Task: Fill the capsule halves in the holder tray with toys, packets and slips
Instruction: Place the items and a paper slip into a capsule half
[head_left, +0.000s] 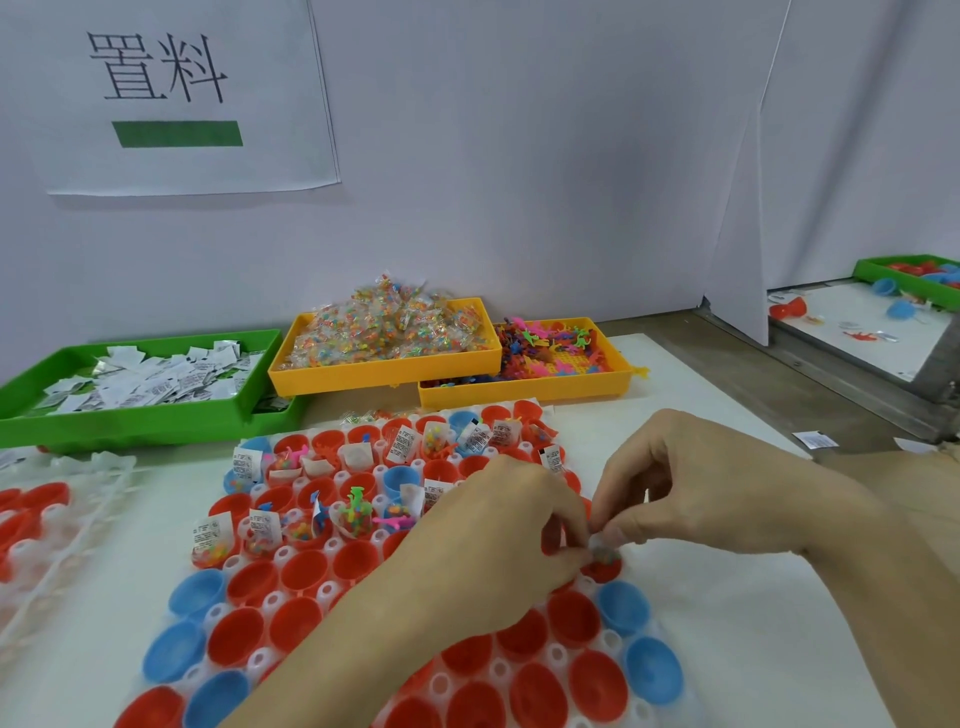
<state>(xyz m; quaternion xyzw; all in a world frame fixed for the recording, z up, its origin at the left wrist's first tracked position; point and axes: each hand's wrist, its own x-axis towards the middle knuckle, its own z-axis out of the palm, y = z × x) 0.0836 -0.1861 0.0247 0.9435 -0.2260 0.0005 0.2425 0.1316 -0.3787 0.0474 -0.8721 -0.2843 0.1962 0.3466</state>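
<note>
Both hands meet in the lower right of centre of the frame. The left hand (498, 525) enters from the bottom edge, forearm running diagonally up and to the right, back of the hand to the camera, fingers curled downward with the tips pinched together. The right hand (696, 483) enters from the right edge, forearm bare, wrist bent, fingers folded and thumb pressed against the forefinger. The fingertips of the two hands touch at one point.

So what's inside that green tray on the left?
The green tray holds a loose heap of white paper slips with small print. They hide most of the tray floor, so anything beneath them cannot be seen.
</note>
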